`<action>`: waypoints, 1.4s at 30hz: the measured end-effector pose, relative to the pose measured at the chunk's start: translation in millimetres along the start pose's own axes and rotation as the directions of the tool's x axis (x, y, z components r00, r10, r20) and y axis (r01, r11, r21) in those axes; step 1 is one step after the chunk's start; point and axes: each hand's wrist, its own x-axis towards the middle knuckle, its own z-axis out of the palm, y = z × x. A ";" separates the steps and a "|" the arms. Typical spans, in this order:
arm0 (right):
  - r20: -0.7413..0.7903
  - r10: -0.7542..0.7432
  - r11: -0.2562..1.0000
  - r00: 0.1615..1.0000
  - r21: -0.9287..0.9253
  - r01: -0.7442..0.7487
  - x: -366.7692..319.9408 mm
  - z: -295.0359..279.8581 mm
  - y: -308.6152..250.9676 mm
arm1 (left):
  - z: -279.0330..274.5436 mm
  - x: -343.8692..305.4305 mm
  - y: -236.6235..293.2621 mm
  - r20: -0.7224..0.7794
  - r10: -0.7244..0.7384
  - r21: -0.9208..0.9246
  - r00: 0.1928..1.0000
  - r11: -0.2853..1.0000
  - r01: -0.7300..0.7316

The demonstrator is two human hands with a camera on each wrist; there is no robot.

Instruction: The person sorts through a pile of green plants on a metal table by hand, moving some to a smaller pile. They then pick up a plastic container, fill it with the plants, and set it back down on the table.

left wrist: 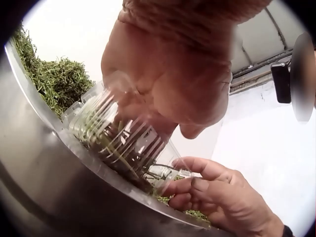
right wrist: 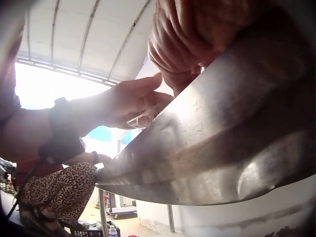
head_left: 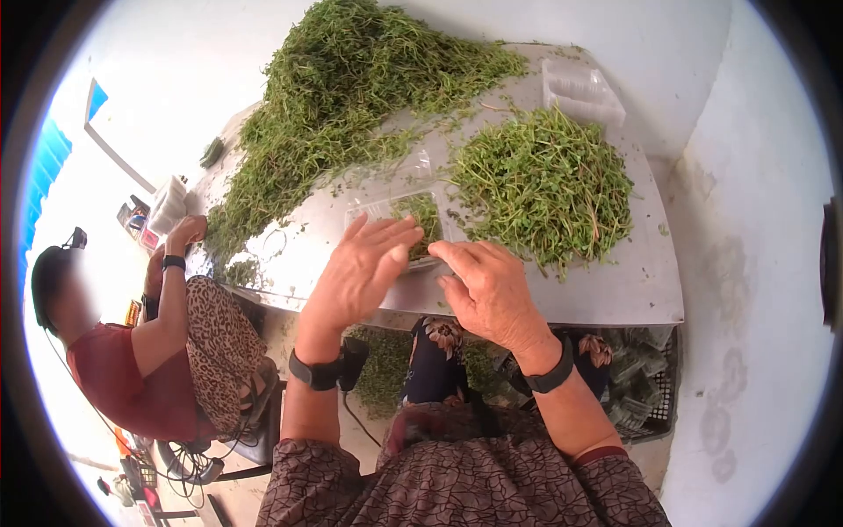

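A clear plastic box [head_left: 443,220] with green leafy stems [head_left: 421,209] inside stands near the table's front edge. My left hand [head_left: 367,268] reaches over it, fingers extended and pressing down on the stems. In the left wrist view, that hand's fingertips are partly hidden behind the ribbed box wall [left wrist: 106,131]. With thumb and fingers, my right hand [head_left: 493,294] pinches the box's near right corner, seen closely as the right hand [left wrist: 224,197] in the left wrist view. To the right lies a loose heap of cut stems [head_left: 544,184].
A larger pile of greens [head_left: 351,88] covers the back left of the metal table [head_left: 615,294]. Stacked clear boxes [head_left: 581,92] stand at the back right. Another person [head_left: 132,369] sits at the left end. Below the table, a black crate [head_left: 645,378] holds filled boxes.
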 end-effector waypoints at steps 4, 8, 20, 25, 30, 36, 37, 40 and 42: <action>0.012 0.013 1.000 1.000 0.026 -0.013 -1.6 1.0 1.9 | -19.4 -6.7 -13.2 -0.199 0.005 -0.144 0.980 0.989 -0.035; -0.018 0.013 1.000 1.000 0.025 -0.012 0.0 0.5 0.1 | -19.2 -15.2 -19.1 -0.181 -0.016 -0.117 0.983 0.993 -0.006; 0.017 0.037 0.999 0.999 0.020 -0.037 0.0 -0.2 -0.2 | -6.5 -18.5 -27.8 -0.152 -0.049 -0.125 0.987 0.992 0.030; 0.017 0.032 0.999 0.999 0.012 -0.033 0.5 0.9 0.5 | -9.5 -28.4 -32.6 -0.280 -0.026 -0.195 0.960 0.980 -0.031; 0.032 0.043 0.999 0.999 0.012 -0.044 0.8 -0.3 -0.2 | -5.1 -25.4 -25.9 -0.208 0.016 -0.074 0.978 0.997 -0.032; 0.046 0.078 0.997 0.996 0.022 -0.079 1.7 -2.6 -2.9 | -1.0 -23.3 -28.9 -0.211 0.021 -0.076 0.977 0.996 -0.038; 0.046 0.081 0.996 0.996 0.026 -0.083 1.4 -2.3 -2.4 | 0.8 -25.8 -28.5 -0.229 0.012 -0.097 0.973 0.995 -0.035; 0.044 0.077 0.996 0.996 0.034 -0.079 1.0 -1.3 -1.2 | 11.5 -32.4 -29.3 -0.450 0.029 -0.123 0.893 0.988 -0.094; 0.037 0.072 0.997 0.997 0.029 -0.073 0.5 -1.0 -0.7 | 19.5 -36.4 -34.3 -0.492 -0.026 -0.192 0.870 0.978 -0.080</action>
